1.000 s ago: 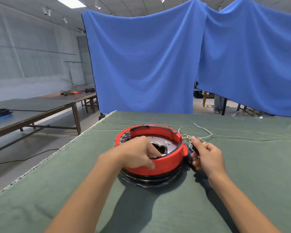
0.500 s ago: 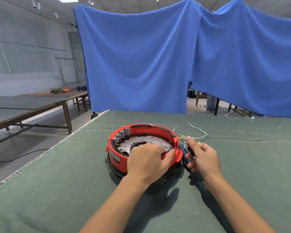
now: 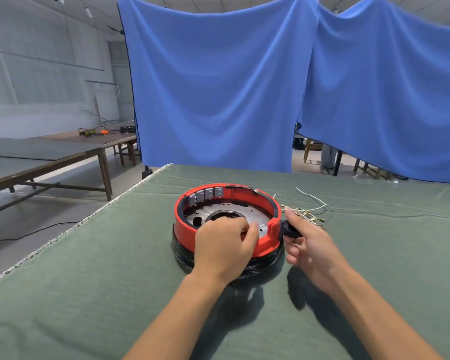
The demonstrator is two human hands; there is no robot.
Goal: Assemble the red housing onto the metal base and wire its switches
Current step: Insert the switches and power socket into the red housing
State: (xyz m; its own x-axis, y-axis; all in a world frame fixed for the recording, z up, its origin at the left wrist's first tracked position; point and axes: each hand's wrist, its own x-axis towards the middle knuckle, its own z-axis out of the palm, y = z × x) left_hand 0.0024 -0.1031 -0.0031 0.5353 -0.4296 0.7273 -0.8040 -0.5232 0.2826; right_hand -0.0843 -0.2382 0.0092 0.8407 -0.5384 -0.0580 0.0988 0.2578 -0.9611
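A round red housing sits on a black-wrapped base ring in the middle of the green table. Inside it lies the metal plate, and several grey switches line its far-left inner wall. My left hand grips the housing's near rim, fingers curled over the edge onto the plate. My right hand pinches a small black part against the housing's right side. White wires with brass terminals lie just beyond that hand.
The green cloth table has its left edge running diagonally to the far corner. Blue curtains hang behind it. Wooden tables stand off to the left with tools on them.
My left hand has slid from the housing's left side round to its near rim. The housing has turned, so the grey switches now show at the far left. My right hand has stayed at the right side.
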